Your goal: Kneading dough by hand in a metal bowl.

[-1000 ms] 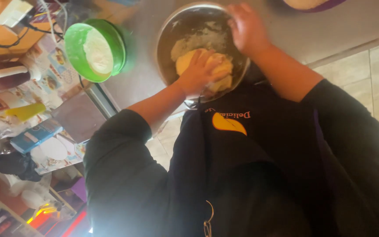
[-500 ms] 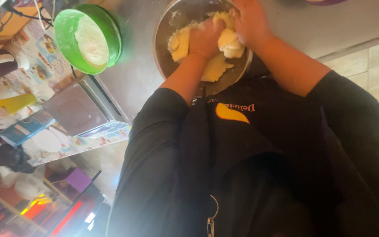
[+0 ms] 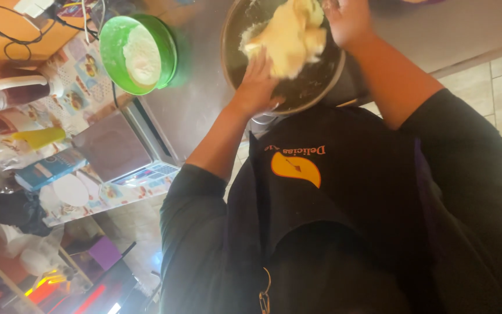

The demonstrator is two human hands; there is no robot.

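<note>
Since half a second earlier the dough point(image 3: 289, 38) has been stretched up the far side of the metal bowl point(image 3: 315, 87), and the two hands, then pressed together on it, have parted. Left hand point(image 3: 257, 84) lies at the near rim, fingers spread flat against the dough's lower edge, gripping nothing closed. Right hand point(image 3: 348, 20) meets the dough's upper right; whether its fingers curl into it cannot be told. Dough's long axis runs from near left to far right, between both hands. A green bowl point(image 3: 111, 52) of flour stands well apart, left of the metal bowl
</note>
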